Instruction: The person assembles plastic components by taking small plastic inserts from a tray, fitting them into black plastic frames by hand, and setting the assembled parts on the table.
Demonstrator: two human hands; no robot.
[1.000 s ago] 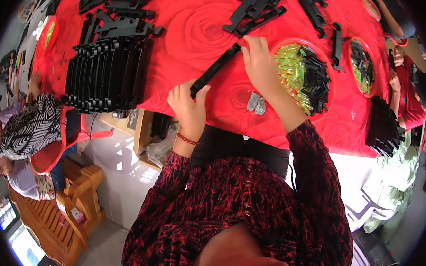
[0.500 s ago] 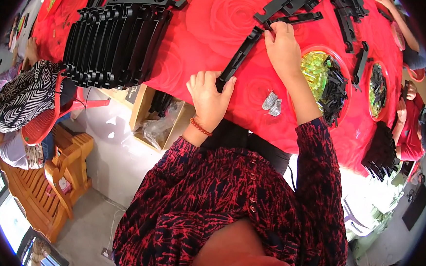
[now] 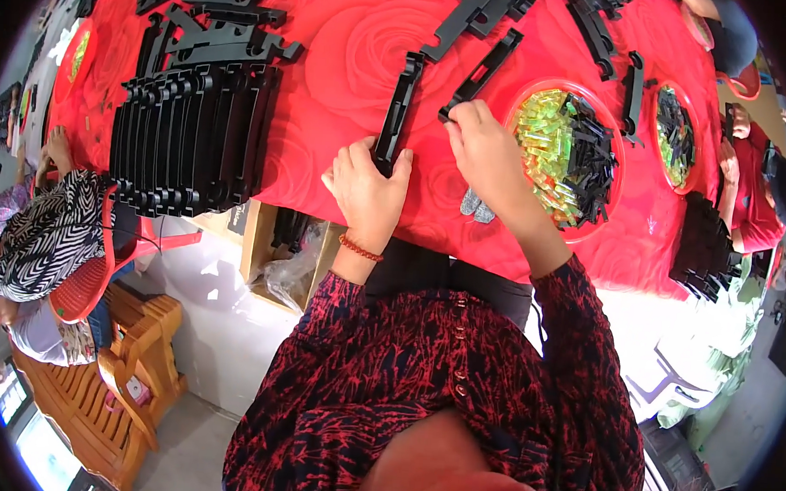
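Observation:
My left hand (image 3: 366, 193) grips the lower end of a long black plastic strip-shaped part (image 3: 398, 106), which stands slightly tilted over the red tablecloth. With closed fingertips, my right hand (image 3: 490, 154) pinches the near end of a second black plastic part (image 3: 485, 71), a slotted bar slanting away to the upper right. The two parts are apart. Just left of my right wrist, a small grey lump (image 3: 477, 206) lies partly covered. Close to my right forearm is a round red basket (image 3: 622, 156) of yellow-green and black small pieces.
Black parts stand in a tight row (image 3: 192, 139) at the left, with more piled behind. Loose black parts (image 3: 479, 15) lie at the far side. Another basket (image 3: 676, 137) is at the right. Co-workers sit at both sides; an open cardboard box (image 3: 288, 262) is below the table edge.
My right hand has come nearer and to the left, bringing a black bar from the far side with it. The part in my left hand has turned more upright.

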